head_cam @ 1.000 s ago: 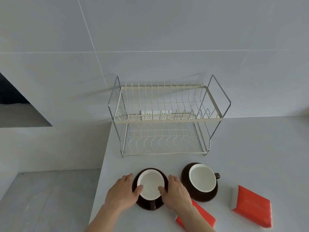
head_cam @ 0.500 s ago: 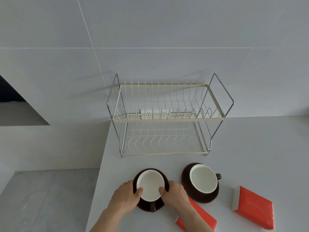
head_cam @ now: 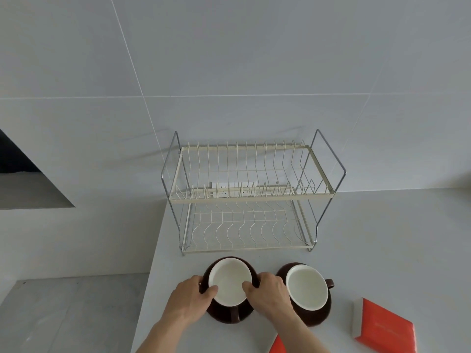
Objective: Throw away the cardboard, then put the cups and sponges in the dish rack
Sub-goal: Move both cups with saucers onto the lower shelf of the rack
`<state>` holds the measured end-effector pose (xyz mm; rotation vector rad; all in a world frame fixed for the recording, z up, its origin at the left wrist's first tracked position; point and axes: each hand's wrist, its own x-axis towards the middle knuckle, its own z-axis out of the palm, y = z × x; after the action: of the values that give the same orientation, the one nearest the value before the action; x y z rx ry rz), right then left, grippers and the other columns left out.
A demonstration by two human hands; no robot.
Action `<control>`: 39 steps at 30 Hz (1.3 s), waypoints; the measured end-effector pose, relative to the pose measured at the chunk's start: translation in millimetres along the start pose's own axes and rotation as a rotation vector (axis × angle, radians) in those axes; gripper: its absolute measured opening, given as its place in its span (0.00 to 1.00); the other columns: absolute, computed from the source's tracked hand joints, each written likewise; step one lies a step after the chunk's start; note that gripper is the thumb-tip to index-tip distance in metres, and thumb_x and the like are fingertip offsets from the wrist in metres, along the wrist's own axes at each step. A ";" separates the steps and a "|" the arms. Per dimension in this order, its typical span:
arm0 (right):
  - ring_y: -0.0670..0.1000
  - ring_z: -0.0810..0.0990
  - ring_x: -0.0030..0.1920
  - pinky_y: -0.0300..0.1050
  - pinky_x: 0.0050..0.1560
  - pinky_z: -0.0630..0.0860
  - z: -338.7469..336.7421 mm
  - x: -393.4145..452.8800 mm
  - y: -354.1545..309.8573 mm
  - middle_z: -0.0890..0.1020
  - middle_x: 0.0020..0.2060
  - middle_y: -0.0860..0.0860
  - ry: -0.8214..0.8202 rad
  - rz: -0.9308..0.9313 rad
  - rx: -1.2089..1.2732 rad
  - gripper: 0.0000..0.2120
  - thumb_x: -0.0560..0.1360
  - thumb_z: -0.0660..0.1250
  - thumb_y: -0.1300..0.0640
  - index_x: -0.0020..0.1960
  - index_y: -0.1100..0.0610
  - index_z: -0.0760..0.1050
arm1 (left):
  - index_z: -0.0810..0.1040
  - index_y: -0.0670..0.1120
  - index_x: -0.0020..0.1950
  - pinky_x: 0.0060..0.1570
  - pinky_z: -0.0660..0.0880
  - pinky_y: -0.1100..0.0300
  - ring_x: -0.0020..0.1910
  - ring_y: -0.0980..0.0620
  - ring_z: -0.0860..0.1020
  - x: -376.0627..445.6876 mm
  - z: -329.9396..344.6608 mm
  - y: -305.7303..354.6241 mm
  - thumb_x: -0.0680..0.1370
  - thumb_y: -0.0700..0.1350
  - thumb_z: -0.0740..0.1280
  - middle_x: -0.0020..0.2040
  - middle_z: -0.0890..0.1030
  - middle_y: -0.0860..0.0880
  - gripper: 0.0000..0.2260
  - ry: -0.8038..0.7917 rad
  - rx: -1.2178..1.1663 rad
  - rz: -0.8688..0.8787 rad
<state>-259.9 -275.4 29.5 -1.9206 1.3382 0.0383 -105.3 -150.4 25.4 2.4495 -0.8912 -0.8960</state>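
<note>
While the rack (head_cam: 251, 197) stands with both its 2 tiers bare at the back of the bench (head_cam: 382, 238) against the tiled wall (head_cam: 229, 72), nothing lies between it and my cups. My left hand (head_cam: 190, 299) and right hand (head_cam: 270, 294) are both curled around the left cup (head_cam: 229, 281), thumbs over its white rim; its handle faces me. The right cup (head_cam: 307, 291) sits just beside my right hand. Both cups look bare inside. 1 sponge (head_cam: 382, 324) lies at right, another sponge (head_cam: 277, 346) under my right forearm.
</note>
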 end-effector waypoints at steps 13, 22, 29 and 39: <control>0.51 0.76 0.35 0.43 0.31 0.69 -45.6 43.9 -42.2 0.79 0.36 0.51 0.089 -0.060 0.025 0.15 0.68 0.64 0.45 0.38 0.58 0.75 | 0.79 0.53 0.54 0.44 0.74 0.61 0.48 0.56 0.80 37.7 -42.5 40.3 0.74 0.59 0.65 0.49 0.83 0.56 0.15 0.105 -0.088 0.073; 0.52 0.79 0.36 0.46 0.35 0.77 -47.4 91.0 -69.5 0.80 0.34 0.51 0.088 -0.054 0.106 0.14 0.65 0.64 0.45 0.36 0.55 0.77 | 0.79 0.54 0.51 0.40 0.72 0.61 0.46 0.56 0.79 81.7 -63.4 50.4 0.73 0.58 0.64 0.48 0.83 0.57 0.12 0.145 -0.121 0.022; 0.52 0.74 0.33 0.44 0.35 0.72 -40.2 135.4 -82.5 0.75 0.28 0.48 0.095 -0.046 0.137 0.13 0.66 0.64 0.46 0.29 0.54 0.69 | 0.78 0.52 0.42 0.35 0.71 0.60 0.38 0.58 0.78 125.0 -65.7 55.0 0.75 0.57 0.62 0.38 0.82 0.56 0.10 0.200 -0.112 -0.020; 0.57 0.76 0.44 0.48 0.44 0.74 -31.0 181.2 -88.7 0.75 0.30 0.49 0.118 -0.098 0.132 0.17 0.72 0.66 0.47 0.28 0.53 0.69 | 0.75 0.48 0.42 0.42 0.76 0.54 0.41 0.48 0.80 177.1 -63.3 59.4 0.77 0.56 0.63 0.41 0.81 0.47 0.13 0.252 -0.134 -0.086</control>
<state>-119.6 -423.5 23.5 -1.8976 1.2875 -0.2103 17.4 -304.8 26.0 2.4300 -0.6214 -0.6338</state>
